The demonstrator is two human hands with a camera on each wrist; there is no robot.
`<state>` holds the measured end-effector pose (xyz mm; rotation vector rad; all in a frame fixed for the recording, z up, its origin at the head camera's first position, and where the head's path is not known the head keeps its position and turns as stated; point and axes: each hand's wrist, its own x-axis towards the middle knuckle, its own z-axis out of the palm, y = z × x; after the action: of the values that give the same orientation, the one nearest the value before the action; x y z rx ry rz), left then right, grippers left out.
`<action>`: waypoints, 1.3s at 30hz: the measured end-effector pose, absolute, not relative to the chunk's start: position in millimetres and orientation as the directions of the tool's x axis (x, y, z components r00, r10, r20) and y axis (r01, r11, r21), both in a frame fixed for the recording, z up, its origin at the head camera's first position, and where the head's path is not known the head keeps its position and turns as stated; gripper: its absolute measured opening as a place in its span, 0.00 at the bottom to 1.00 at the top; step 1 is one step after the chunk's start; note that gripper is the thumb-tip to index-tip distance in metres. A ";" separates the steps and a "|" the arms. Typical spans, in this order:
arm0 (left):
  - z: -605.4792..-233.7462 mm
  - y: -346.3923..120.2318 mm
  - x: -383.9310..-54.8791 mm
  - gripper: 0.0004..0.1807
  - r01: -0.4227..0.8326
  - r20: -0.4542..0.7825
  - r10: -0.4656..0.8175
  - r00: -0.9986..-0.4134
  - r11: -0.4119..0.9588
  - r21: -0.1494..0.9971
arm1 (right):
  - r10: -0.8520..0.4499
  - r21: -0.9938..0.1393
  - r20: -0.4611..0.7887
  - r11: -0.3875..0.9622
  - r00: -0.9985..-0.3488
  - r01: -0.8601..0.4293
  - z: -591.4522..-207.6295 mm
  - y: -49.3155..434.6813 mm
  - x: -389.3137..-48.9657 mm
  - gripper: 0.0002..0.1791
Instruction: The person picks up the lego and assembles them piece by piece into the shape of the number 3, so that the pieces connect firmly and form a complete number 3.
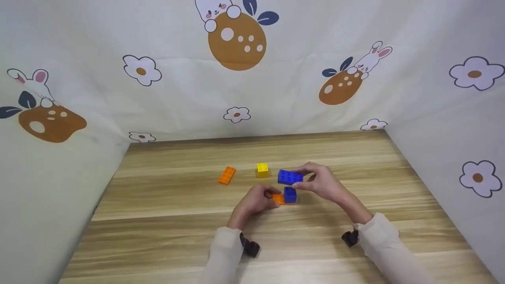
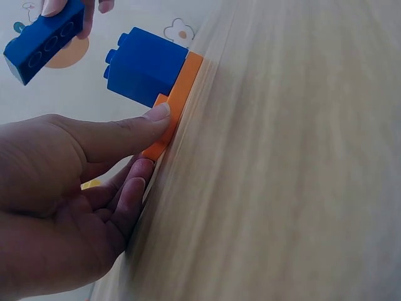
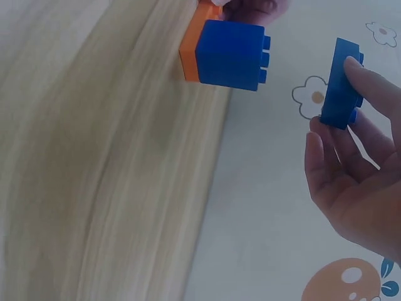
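Note:
A flat orange brick [image 1: 278, 198] lies on the table, with a tall blue block [image 1: 290, 195] standing on its right end. My left hand [image 1: 258, 199] pinches the left end of this orange brick, the thumb on its near side in the left wrist view. Above the tall block, my right hand [image 1: 321, 182] holds a longer blue brick [image 1: 290, 177] between thumb and fingers. In the right wrist view that held brick [image 3: 342, 84] hangs apart from the tall block [image 3: 230, 55], its studs facing away from the table.
A yellow brick [image 1: 262, 170] stands on the wooden table [image 1: 169, 228] behind my left hand. Left of it lies another flat orange brick [image 1: 227, 175]. A patterned cloth [image 1: 177, 98] encloses the table at the back and on both sides.

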<state>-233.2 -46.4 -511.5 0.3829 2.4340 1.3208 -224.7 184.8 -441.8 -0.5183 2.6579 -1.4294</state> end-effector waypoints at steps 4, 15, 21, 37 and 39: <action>-510.7 -47.1 -234.5 0.17 0.094 -0.148 0.399 -0.905 0.525 0.846 | -0.349 -0.811 0.064 0.528 -0.935 -0.252 -447.0 181.4 -226.4 0.23; -508.8 -44.2 -237.5 0.15 0.111 -0.138 0.413 -0.900 0.524 0.844 | -0.387 -0.781 -0.030 0.585 -0.921 -0.220 -454.3 175.5 -232.2 0.22; -511.5 -44.5 -235.5 0.13 0.090 -0.157 0.400 -0.903 0.533 0.841 | -0.396 -0.774 -0.043 0.593 -0.917 -0.220 -459.1 174.9 -234.4 0.22; -512.8 -44.9 -236.1 0.13 0.113 -0.137 0.412 -0.901 0.527 0.842 | -0.447 -0.773 -0.012 0.571 -0.894 -0.276 -459.5 175.8 -233.9 0.20; -513.0 -44.9 -235.7 0.12 0.106 -0.144 0.412 -0.900 0.527 0.844 | -0.438 -0.774 -0.021 0.576 -0.899 -0.263 -460.7 176.4 -234.2 0.20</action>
<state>-235.7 -44.9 -513.0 0.4292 2.4436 1.3177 -234.2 176.4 -460.7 -0.5858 2.5964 -1.2237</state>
